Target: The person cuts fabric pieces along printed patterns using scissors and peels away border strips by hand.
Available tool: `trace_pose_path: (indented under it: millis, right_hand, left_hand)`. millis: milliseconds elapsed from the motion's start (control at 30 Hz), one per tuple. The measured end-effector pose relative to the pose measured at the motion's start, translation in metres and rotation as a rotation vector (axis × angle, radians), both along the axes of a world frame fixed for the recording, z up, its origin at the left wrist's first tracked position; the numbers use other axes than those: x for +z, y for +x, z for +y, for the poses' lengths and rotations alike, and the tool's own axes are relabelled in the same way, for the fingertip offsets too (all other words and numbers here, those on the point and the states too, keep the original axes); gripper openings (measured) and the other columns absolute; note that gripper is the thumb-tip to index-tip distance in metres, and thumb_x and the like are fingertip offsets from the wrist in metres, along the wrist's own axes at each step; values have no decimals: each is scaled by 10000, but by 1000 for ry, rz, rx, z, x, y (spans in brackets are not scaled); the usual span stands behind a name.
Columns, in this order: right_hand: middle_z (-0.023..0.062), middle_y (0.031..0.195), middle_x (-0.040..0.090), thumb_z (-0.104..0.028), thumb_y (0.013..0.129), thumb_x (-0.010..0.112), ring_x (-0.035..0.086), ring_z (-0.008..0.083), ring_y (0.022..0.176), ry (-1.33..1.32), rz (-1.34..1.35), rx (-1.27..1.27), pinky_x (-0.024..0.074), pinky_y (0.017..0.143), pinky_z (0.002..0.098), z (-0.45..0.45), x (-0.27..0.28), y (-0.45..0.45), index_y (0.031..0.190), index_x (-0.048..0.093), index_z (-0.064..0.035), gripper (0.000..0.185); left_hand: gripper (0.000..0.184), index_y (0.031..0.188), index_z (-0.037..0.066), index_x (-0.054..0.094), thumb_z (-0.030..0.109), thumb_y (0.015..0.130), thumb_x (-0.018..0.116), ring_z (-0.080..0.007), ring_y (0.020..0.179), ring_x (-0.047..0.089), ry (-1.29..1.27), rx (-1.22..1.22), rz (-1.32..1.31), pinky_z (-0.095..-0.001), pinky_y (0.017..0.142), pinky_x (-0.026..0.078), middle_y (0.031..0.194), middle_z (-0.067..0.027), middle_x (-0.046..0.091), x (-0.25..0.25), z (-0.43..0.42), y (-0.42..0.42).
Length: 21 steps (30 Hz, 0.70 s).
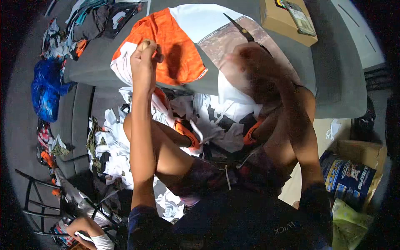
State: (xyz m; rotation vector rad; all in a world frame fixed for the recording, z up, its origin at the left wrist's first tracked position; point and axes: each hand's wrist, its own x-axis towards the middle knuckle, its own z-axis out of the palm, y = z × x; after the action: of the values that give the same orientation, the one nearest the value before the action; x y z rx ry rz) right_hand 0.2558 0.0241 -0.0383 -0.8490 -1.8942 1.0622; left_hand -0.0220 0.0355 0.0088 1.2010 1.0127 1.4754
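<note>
My left hand [146,58] is raised over an orange and white cloth [168,46], its fingers closed. Whether cloth or something smaller is pinched in them is hidden. A dark hand shadow falls on the orange part. My right hand [248,66] is smeared by motion, in front of a brown patterned cloth [221,41]. Beside it, black scissors [241,28] point up and left, their blades sharp in view and their handles partly behind the hand. White cloth [233,89] hangs over the seat edge below that hand.
The cloths lie on a grey sofa seat [333,79], with a cardboard box [287,21] at its back right. Cloth scraps [116,146] cover the floor around my feet. A blue plastic bag [46,89] and a black metal rack [37,202] are left; an open carton [362,150] stands right.
</note>
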Motion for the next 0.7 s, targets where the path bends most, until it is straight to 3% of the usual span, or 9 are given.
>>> trace_pose_path:
  millis: [33,100,200,367,700]
  right_hand:
    - [-1,540,437,-227,821,580,362,104,493,27,16,-109,314,493,227,12,-4,13,566,478,-70,317]
    - [-18,555,423,-252,826,589,368,103,533,-165,-138,-217,322,516,233,28,-6,42,598,469,-64,319]
    - [-26,580,445,-250,819,592,386,108,545,-301,-93,-325,329,522,234,25,6,54,655,504,-48,275]
    - [-24,604,462,-228,805,588,394,111,541,-194,-393,-493,329,505,240,21,-4,60,688,529,-44,226]
    - [1,626,507,-192,726,631,432,133,565,-175,-542,-487,373,537,284,34,-18,67,726,557,-44,166]
  left_hand:
    - [128,718,77,485,90,845,482,-99,611,430,-6,21,57,-204,559,352,715,-21,479,1,1,0]
    - [125,710,66,483,86,833,467,-102,631,444,43,21,240,-210,569,359,707,-24,480,-5,4,-8]
    - [167,717,66,483,142,864,461,-107,631,442,108,68,369,-208,583,359,690,-26,486,-1,1,-7]
    - [254,710,54,519,215,892,445,-125,666,471,-9,31,101,-221,632,364,663,-32,483,0,0,-1]
    - [392,632,29,610,240,899,416,-156,789,522,85,-197,124,-249,712,371,868,-133,632,5,-7,16]
